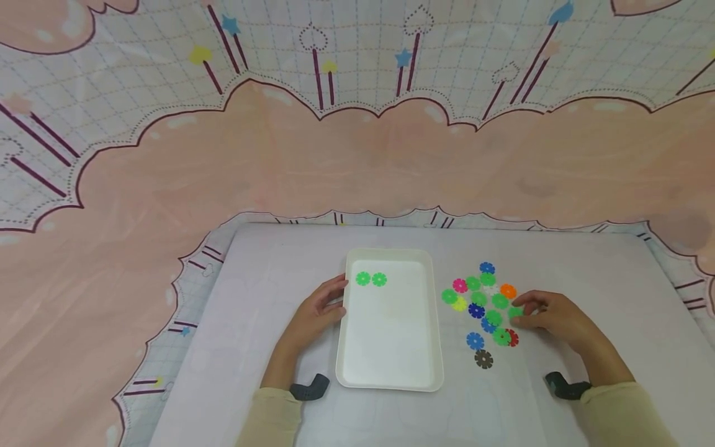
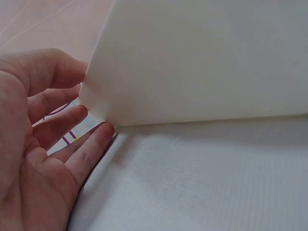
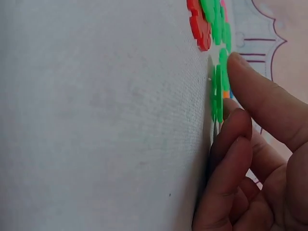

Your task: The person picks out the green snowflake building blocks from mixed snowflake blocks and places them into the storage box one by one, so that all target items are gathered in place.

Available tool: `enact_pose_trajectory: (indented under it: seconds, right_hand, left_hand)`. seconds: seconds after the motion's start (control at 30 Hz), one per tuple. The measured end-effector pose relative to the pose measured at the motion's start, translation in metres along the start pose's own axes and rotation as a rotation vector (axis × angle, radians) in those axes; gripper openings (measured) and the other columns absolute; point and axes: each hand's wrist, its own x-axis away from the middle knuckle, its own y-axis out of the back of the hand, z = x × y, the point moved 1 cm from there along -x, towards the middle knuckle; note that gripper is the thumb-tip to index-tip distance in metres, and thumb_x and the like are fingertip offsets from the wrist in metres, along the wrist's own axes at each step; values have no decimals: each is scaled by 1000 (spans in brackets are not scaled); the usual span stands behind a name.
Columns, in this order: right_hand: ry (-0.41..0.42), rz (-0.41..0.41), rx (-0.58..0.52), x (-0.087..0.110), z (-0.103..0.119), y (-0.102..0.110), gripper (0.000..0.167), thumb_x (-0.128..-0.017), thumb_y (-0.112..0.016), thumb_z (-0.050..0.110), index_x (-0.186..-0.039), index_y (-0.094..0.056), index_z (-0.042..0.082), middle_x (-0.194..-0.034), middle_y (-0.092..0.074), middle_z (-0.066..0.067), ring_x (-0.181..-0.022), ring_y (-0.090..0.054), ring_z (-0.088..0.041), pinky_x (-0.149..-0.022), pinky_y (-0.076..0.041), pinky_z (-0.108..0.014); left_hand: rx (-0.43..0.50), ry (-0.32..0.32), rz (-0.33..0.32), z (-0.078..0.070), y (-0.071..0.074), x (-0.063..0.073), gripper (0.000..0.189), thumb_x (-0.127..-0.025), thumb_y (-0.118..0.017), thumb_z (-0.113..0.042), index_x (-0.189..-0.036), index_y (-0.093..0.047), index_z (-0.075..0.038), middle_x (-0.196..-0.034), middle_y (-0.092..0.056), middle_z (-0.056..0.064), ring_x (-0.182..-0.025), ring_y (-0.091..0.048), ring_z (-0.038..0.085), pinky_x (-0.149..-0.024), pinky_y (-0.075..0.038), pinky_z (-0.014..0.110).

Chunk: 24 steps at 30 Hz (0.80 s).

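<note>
The left hand (image 1: 316, 313) touches the left edge of a white rectangular tray (image 1: 391, 382) with its fingertips. In the left wrist view, fingers (image 2: 101, 134) rest against the side of the tray (image 2: 192, 62). Two green flower-shaped discs (image 1: 371, 279) lie side by side in the tray's upper left. To the right, the right hand (image 1: 550, 316) is at the edge of a scattered group of discs, its thumb and fingers bent and apart around a green disc (image 1: 515, 312). The right wrist view shows that green disc (image 3: 219, 94) close to the fingertips; firm contact is unclear.
Several more notched discs lie loosely between tray and right hand, some overlapping: green, blue (image 1: 475, 341), pink (image 1: 460, 285), yellow (image 1: 459, 303), orange (image 1: 508, 290), red (image 1: 514, 338) and dark brown (image 1: 483, 359). A white cloth (image 1: 223, 347) covers the table. Behind hangs a patterned curtain (image 1: 357, 161).
</note>
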Motion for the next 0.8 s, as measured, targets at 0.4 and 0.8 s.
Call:
enact_pose_trajectory:
  seconds: [0.4,0.8]
  right_hand:
    - [-10,8,51,-7,2,-1,49,-77,-89,32,-108,-66,3,-91,-55,-6,-89,-49,-24,-72,-41,-32]
    - [-112,32,-3,-11,-3,3,60,-84,-81,47,-119,-61,2,-79,-66,-3,-82,-58,-22,-72,-44,-31]
  left_hand:
    - [3,0,-1,3,0,0,57,-95,-68,-2,-148,-48,2,-163,-37,14,-145,-43,40,-109,-49,27]
    - [-1,6,-4,4,1,0,56,-95,-67,-2,-148,-49,1,-163,-38,12,-146,-44,37,-110,-48,28]
